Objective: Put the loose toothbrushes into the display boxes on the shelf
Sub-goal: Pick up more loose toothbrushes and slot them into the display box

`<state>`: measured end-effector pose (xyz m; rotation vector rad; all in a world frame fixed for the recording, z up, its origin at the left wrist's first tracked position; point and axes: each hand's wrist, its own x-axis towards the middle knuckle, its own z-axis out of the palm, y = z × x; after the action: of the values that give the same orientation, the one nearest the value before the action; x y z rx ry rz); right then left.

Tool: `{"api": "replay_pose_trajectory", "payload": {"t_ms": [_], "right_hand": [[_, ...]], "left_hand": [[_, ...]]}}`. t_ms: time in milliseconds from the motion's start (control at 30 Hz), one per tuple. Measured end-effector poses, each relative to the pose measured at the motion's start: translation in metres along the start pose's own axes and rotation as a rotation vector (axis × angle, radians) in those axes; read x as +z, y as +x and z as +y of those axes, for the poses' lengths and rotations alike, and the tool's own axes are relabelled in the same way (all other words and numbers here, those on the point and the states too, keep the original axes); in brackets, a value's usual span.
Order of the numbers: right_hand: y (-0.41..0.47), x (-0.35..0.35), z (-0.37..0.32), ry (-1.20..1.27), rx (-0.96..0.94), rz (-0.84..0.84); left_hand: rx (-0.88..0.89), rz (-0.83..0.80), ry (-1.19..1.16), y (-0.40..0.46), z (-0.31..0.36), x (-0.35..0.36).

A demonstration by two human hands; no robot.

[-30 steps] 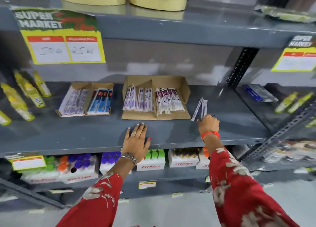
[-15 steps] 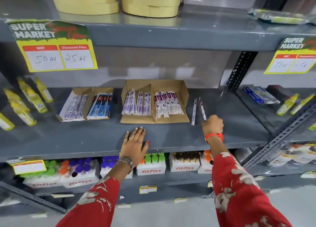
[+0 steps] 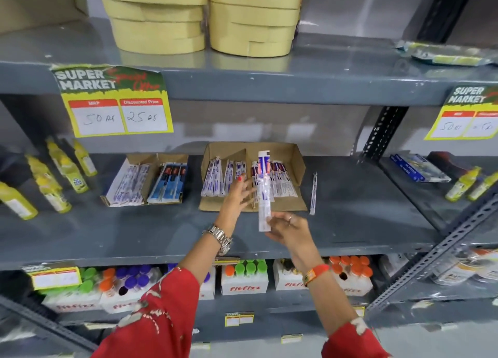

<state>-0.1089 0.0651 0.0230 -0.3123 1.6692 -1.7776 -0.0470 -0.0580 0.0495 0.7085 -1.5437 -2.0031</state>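
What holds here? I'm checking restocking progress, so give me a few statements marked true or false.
1. The right hand holds a packaged toothbrush. True.
2. No loose toothbrush is left on the shelf. False: one lies right of the big box.
3. The left hand is open. True.
4. The big box is empty. False: it holds rows of toothbrushes.
5. The small box lies left of the big one. True.

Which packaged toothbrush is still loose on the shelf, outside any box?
The lone toothbrush lying on bare shelf just right of the larger cardboard box; another is held in the right hand, the others sit boxed.
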Motion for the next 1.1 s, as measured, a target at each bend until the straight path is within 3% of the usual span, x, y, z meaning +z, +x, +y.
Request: {"api": "replay_pose_trajectory", "payload": {"t_ms": [167,500,667,867,933,1100], "right_hand": [[-0.008,0.022,-0.015,0.093,-0.026,-0.096],[-0.004,0.027,-0.031,0.050,-0.080,-0.109],[0.014,0.013,-0.026,0.061,-0.053,0.008],[0.090,-0.016,-0.019,-0.160,0.007,0.322],[0.114,-0.026,-0.014,-0.287,0.026,0.389],[0.152,-0.041,-0.008,-0.466,0.068,0.480]], "left_hand": [[0.035,-0.107,-0.246,-0.006,0.028,-0.004],[0.162,-0.164,-0.196,0.001,0.036,-0.010],[0.207,-0.001,0.297,0.006,-0.006,-0.022],[0.331,-0.032,1.307,0.019,-0.063,-0.062],[0.306,-0.073,1.469,0.020,-0.074,-0.070],[0.241,-0.116,1.615,0.019,-0.095,-0.076]]}}
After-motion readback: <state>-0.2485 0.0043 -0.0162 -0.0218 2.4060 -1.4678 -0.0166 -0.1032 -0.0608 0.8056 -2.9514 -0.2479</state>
